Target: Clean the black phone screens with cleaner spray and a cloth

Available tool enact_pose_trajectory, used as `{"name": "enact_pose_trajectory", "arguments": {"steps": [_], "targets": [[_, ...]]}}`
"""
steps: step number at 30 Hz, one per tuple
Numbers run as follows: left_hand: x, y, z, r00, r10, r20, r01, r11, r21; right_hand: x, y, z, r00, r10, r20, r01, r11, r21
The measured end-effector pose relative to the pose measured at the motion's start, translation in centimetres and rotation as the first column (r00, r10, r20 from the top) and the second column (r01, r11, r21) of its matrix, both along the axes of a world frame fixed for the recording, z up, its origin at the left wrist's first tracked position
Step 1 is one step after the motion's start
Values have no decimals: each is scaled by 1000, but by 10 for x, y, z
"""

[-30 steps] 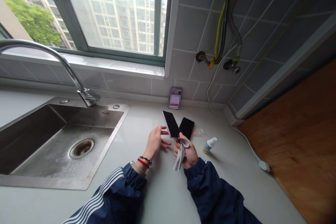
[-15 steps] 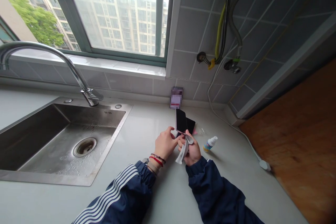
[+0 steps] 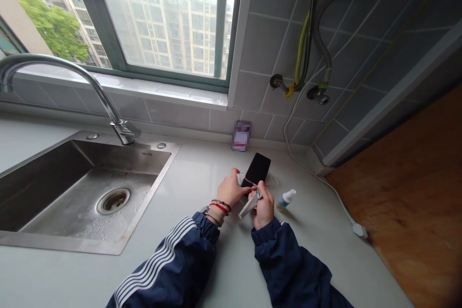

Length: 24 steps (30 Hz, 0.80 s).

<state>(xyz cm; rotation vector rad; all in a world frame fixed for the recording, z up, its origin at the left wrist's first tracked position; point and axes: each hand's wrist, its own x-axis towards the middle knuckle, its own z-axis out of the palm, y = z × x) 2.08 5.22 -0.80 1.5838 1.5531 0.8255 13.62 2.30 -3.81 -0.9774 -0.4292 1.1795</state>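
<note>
My left hand [image 3: 232, 189] is closed round the left edge of a phone [image 3: 251, 181], which shows nearly edge-on as a thin pinkish rim. Fingers partly cover it. In my right hand [image 3: 265, 208] is a small light grey cloth [image 3: 250, 205], pinched with its loose end hanging toward the left, close under the phone. Just behind the phone is a flat black slab [image 3: 259, 167] like a second phone screen. To the right of my right hand stands a small spray bottle [image 3: 286, 199] with a white top and a blue label.
A blurred purple packet [image 3: 241, 136] leans against the wall. To the left are a steel sink [image 3: 151, 178] and a curved faucet [image 3: 90, 82]. A white cable with a plug [image 3: 360, 230] runs along the right of the counter, beside a wooden panel [image 3: 407, 192].
The phone has tilted from showing its dark face to nearly edge-on, uncovering more of the black slab behind. The cloth now hangs more to the left. The view has shifted slightly.
</note>
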Motion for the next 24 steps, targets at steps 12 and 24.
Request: {"name": "enact_pose_trajectory", "arguments": {"steps": [12, 24], "targets": [[-30, 14, 1, 863, -62, 502, 257, 909, -330, 7, -4, 4, 986, -26, 165, 19, 999, 39], [-85, -13, 2, 599, 35, 800, 147, 977, -153, 18, -10, -3, 981, 33, 191, -25, 999, -48]]}}
